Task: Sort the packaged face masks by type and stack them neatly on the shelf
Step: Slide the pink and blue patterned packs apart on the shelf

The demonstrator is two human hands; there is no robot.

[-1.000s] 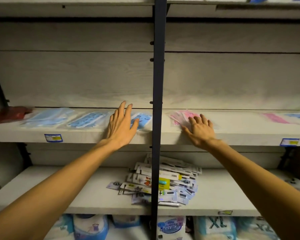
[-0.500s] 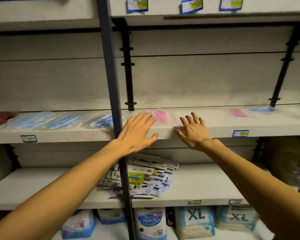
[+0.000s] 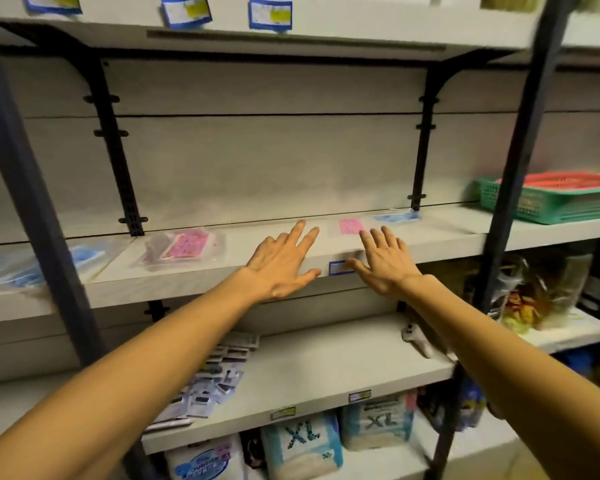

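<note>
Hard to read: because the frame was smeared at its edges, the blue mask packets [image 3: 21, 268] at far left were only a pale blur, cut by the dark upright post [image 3: 39, 209].
Cut off: the price tag [image 3: 338, 267] on the shelf [image 3: 201, 282] edge was partly covered by the right thumb; its print could not be made out.
Baskets: a green basket [image 3: 548, 206] stood at the right end of the same level, with a red one [image 3: 568, 180] nested in it; their contents were hidden.
Lower shelf: a loose heap of small carded packets [image 3: 212, 379] lay there, and XL bags [image 3: 302, 445] stood beneath.
Pink stack: pink mask packets [image 3: 184, 249] lay on the shelf, left of both hands and apart from them.
Single pink packet: one pink packet [image 3: 350, 226] lay further back, just beyond the right fingertips; whether they touched it could not be told.
Blue packet: a blue packet [image 3: 397, 216] lay to its right, near the back wall.
Left hand [image 3: 284, 268]: fingers straight and spread, palm down over the shelf's front edge, holding nothing.
Right hand [image 3: 385, 268]: fingers likewise spread and flat, gripping nothing.
</note>
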